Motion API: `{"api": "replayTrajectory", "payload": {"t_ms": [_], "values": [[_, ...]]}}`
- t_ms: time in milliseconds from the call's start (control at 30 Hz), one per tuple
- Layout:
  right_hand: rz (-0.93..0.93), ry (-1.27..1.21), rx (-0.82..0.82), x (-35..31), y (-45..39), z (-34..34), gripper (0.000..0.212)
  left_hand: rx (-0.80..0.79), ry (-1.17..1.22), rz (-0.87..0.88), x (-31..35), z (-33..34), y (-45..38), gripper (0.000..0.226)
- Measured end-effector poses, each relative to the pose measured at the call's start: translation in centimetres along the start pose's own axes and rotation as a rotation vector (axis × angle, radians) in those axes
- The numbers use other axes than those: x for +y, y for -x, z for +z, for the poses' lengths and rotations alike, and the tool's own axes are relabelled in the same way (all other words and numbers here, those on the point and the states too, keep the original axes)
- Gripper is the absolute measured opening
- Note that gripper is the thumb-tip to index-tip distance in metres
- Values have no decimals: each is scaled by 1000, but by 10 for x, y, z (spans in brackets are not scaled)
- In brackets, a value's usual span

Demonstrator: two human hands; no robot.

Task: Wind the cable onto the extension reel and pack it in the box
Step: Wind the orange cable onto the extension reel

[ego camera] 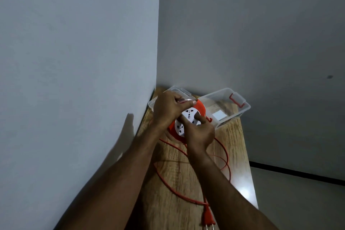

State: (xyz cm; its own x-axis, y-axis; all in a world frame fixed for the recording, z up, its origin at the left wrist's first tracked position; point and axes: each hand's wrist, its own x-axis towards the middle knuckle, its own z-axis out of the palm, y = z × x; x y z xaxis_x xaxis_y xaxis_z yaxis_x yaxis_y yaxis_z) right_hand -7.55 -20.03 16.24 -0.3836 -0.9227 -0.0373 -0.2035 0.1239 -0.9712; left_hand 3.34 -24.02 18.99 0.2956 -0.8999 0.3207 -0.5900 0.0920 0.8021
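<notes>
An orange extension reel (200, 108) with a white socket face (188, 115) is held above the wooden table (231, 136). My left hand (168, 110) grips its upper left rim. My right hand (200, 132) holds its lower right side, with the thumb pressed on the white face. The orange cable (171, 188) lies in loose loops on the table and ends in an orange plug (208, 214) near the front edge. A clear plastic box (240, 107) with red latches stands open behind the reel.
The clear lid (179, 89) lies at the back left, partly hidden by my left hand. Walls close the table's left side and back. The table's right edge drops to a light floor (298, 201).
</notes>
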Motion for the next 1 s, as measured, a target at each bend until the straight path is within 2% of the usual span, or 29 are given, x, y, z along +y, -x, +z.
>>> {"api": "replayTrajectory", "payload": {"t_ms": [67,100,133,200,233,267,367,433,467,500,567,700,867,1000], "values": [[414,-282,-20,-5,0,8,45,19,-16,36,1,6,4,41],[549,-419,-50,-9,-1,9,38,22,-25,50,1,7,5,42],[624,-517,-80,-13,-2,7,36,23,-29,53,1,8,5,41],[625,-535,-175,-16,-5,-2,28,21,-18,24,-1,4,4,38],[551,-470,-216,-17,-3,-8,22,17,-9,-4,-3,2,3,37],[392,-335,-214,-14,-2,-13,22,13,7,-30,-5,0,1,36],[-397,168,-25,1,-1,-30,28,22,33,-61,-8,-5,-3,37],[-862,442,-26,8,-5,-38,35,12,46,-58,-8,-4,-7,40],[-1004,581,-79,11,-7,-40,41,0,54,-62,-9,-3,-9,43],[-1056,693,-156,12,-9,-40,48,-11,58,-68,-8,-2,-10,45],[-1011,792,-297,12,-13,-38,63,-40,50,-74,-7,-1,-11,44],[-963,813,-341,13,-21,-33,83,-118,48,-43,-5,-1,-7,29],[-996,781,-304,10,-28,-26,74,-109,43,-32,-7,-1,-6,32],[-890,689,-321,8,-27,-23,63,-103,23,-17,-4,-4,-6,31]]}}
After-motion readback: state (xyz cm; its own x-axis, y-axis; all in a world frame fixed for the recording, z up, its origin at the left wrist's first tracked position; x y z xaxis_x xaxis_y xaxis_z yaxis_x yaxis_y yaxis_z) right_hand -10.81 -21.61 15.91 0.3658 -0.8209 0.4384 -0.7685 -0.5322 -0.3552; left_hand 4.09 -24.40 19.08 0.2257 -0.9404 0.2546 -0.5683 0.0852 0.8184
